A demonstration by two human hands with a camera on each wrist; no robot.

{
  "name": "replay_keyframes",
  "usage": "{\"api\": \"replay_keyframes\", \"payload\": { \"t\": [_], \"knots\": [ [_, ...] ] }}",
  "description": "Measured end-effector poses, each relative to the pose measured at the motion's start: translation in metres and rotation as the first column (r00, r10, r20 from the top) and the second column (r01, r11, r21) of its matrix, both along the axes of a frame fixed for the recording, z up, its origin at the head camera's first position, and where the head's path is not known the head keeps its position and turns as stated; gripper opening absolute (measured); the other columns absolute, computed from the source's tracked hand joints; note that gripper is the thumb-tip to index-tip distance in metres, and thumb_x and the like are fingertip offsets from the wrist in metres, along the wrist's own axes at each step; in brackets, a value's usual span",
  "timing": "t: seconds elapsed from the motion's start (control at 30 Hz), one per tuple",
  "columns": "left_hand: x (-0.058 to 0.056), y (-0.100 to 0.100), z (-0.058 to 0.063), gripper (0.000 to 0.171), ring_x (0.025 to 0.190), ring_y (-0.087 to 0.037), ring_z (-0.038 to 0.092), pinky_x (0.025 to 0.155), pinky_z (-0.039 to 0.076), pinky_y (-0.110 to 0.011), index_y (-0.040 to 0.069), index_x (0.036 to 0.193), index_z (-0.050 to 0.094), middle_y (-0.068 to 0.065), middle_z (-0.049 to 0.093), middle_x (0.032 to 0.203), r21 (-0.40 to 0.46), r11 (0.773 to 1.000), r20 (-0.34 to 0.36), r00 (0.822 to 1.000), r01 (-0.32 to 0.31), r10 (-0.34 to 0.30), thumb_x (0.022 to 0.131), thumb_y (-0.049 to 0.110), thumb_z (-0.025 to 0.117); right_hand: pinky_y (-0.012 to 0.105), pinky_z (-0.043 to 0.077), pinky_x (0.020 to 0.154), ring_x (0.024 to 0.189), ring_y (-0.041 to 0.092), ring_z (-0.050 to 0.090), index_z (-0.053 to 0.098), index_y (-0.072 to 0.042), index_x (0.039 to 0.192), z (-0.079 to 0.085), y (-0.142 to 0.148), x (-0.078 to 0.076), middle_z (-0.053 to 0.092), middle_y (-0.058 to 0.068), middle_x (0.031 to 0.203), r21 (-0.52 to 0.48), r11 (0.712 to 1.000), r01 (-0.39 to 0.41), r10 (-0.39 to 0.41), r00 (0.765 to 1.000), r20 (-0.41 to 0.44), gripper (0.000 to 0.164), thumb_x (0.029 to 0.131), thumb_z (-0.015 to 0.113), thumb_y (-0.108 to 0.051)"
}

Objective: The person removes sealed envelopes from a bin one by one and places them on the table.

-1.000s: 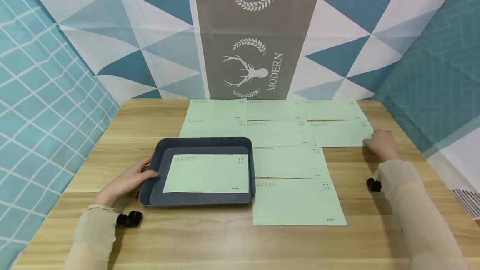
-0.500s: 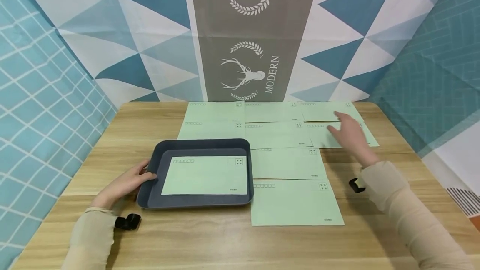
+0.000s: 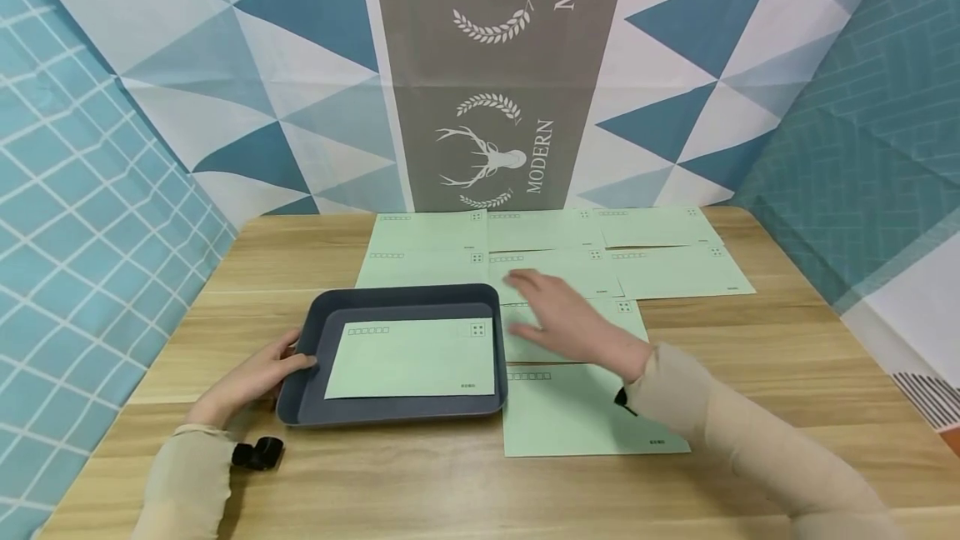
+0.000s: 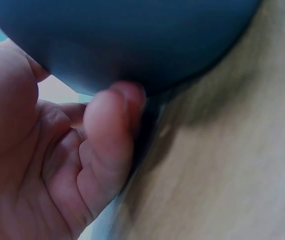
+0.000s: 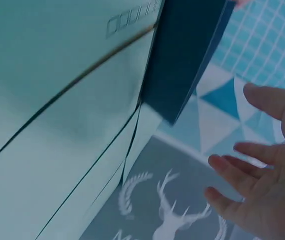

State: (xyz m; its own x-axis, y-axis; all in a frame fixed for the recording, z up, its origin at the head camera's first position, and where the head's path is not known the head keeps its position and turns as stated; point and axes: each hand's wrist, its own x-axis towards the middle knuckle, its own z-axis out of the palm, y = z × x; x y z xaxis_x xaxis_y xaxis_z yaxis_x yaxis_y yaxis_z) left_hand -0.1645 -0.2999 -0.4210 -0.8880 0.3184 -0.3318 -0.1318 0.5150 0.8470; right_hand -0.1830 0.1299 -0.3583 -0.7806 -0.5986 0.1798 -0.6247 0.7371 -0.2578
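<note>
A dark grey tray (image 3: 405, 412) sits on the wooden table with one pale green envelope (image 3: 412, 357) lying flat inside it. My left hand (image 3: 251, 375) grips the tray's left side, thumb over the rim; in the left wrist view, curled fingers (image 4: 107, 135) press against its outside. Just right of the tray, my right hand (image 3: 566, 319) hovers over the envelopes with spread fingers and holds nothing. The right wrist view shows that hand (image 5: 260, 175) apart from the tray's side wall (image 5: 182, 60).
Several more green envelopes cover the table's back, such as the one at far right (image 3: 678, 272). Others run down the tray's right side, the nearest (image 3: 577, 432) partly under my right forearm. A patterned cloth (image 3: 480, 65) hangs behind the table (image 3: 360, 482).
My right hand has left the far-right envelopes and swung left to beside the tray. The left hand keeps its hold, and the tray and envelopes stay in place.
</note>
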Motion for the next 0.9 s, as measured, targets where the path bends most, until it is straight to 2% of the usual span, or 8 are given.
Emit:
{"api": "replay_keyframes", "payload": {
  "t": [0.1,0.2,0.27,0.43,0.6,0.8,0.9],
  "knots": [
    [0.000,0.000,0.000,0.070,0.086,-0.021,0.062,0.067,0.053,-0.035,0.000,0.145,0.007,-0.033,0.043,0.126,0.004,1.000,0.009,1.000,-0.004,0.004,0.094,0.025,0.048,0.042,0.028,0.105,0.127,0.024,0.038,0.041,-0.004,0.135,-0.006,-0.020,0.005,0.040,0.011,0.139,0.115,0.985,-0.127,0.133,0.990,-0.051,0.062,0.085,0.062,-0.035],
    [0.000,0.000,0.000,0.070,0.089,-0.021,0.062,0.068,0.052,-0.034,0.001,0.145,0.007,-0.034,0.039,0.130,-0.010,1.000,0.007,1.000,-0.009,0.009,0.094,0.027,0.048,0.041,0.024,0.107,0.128,0.021,0.037,0.041,-0.005,0.135,-0.012,-0.034,0.006,0.040,0.008,0.140,0.228,0.957,-0.178,0.187,0.982,-0.016,0.067,0.084,0.061,-0.044],
    [0.000,0.001,0.001,0.071,0.089,-0.020,0.061,0.068,0.052,-0.033,0.001,0.145,0.007,-0.034,0.039,0.131,-0.024,1.000,0.004,1.000,-0.013,0.013,0.094,0.028,0.048,0.041,0.022,0.108,0.128,0.021,0.037,0.039,-0.005,0.137,-0.014,-0.042,0.005,0.040,0.007,0.140,0.291,0.939,-0.185,0.183,0.983,0.037,0.075,0.080,0.062,-0.049],
    [0.000,0.000,0.000,0.069,0.087,-0.020,0.062,0.067,0.052,-0.034,0.000,0.144,0.010,-0.033,0.043,0.127,-0.021,1.000,0.000,1.000,-0.005,0.005,0.094,0.028,0.048,0.043,0.016,0.110,0.131,0.023,0.033,0.030,-0.006,0.142,-0.017,-0.053,0.001,0.036,0.008,0.143,0.410,0.898,-0.161,0.098,0.981,0.170,0.094,0.072,0.065,-0.059],
    [0.000,0.000,0.000,0.067,0.086,-0.020,0.062,0.067,0.053,-0.035,0.000,0.144,0.011,-0.033,0.042,0.126,-0.019,1.000,0.002,1.000,-0.011,0.011,0.094,0.027,0.047,0.046,0.016,0.109,0.130,0.025,0.033,0.026,-0.007,0.144,-0.021,-0.060,-0.001,0.037,0.010,0.142,0.465,0.875,-0.137,0.056,0.981,0.184,0.102,0.068,0.066,-0.063],
    [0.000,0.000,0.002,0.068,0.086,-0.020,0.061,0.066,0.052,-0.035,0.000,0.144,0.011,-0.032,0.043,0.126,-0.029,1.000,-0.004,1.000,-0.001,0.001,0.094,0.028,0.047,0.048,0.019,0.108,0.123,0.026,0.040,0.028,-0.008,0.143,-0.023,-0.064,-0.002,0.042,0.010,0.135,0.483,0.867,-0.121,0.048,0.986,0.160,0.106,0.063,0.068,-0.065],
    [0.000,0.000,0.002,0.068,0.085,-0.020,0.061,0.066,0.052,-0.035,0.001,0.144,0.012,-0.032,0.043,0.126,-0.031,0.999,-0.001,1.000,-0.005,0.005,0.094,0.028,0.048,0.049,0.017,0.108,0.121,0.026,0.041,0.026,-0.008,0.143,-0.025,-0.064,-0.002,0.041,0.011,0.132,0.472,0.874,-0.113,0.043,0.987,0.157,0.110,0.061,0.070,-0.065]
  ]
}}
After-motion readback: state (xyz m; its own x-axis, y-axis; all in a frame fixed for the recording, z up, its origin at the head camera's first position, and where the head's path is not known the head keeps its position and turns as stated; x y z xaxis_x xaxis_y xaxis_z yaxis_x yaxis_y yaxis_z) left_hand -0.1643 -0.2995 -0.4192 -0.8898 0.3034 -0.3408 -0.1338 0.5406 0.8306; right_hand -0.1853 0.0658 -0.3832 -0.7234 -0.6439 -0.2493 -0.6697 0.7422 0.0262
